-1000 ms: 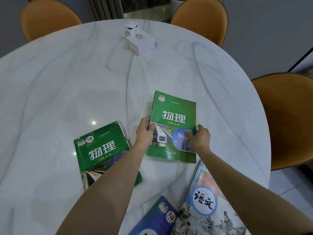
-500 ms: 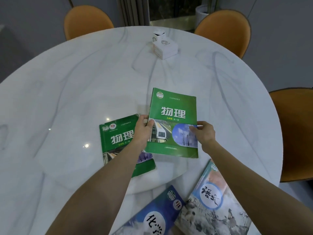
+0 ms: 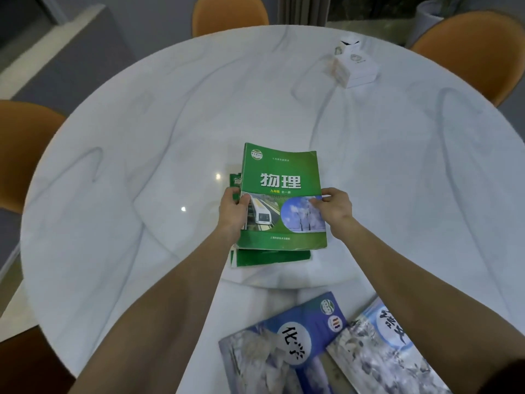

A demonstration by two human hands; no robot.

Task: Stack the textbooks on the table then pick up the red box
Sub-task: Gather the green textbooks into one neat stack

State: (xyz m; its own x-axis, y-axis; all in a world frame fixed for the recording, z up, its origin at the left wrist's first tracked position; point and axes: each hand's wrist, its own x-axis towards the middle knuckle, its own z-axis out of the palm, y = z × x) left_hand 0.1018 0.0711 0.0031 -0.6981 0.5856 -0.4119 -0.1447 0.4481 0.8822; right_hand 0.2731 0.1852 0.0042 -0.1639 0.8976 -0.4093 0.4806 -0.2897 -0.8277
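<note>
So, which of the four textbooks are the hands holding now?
The upper green textbook, gripped by the left hand and right hand. The other green one lies beneath it; the two blue ones lie nearer, untouched.

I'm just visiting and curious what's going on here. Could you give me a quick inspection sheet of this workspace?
Surface: round white marble-look table, glossy.
Job's things: upper green physics textbook lies over the lower green textbook; blue chemistry textbook and pale blue-grey textbook lie near the front edge; no red box seen.
Clutter: white cardboard boxes on the far side.
Grippers: left hand and right hand grip the upper book's side edges.
Cables: nothing seen.
Surroundings: orange chairs around the table.
</note>
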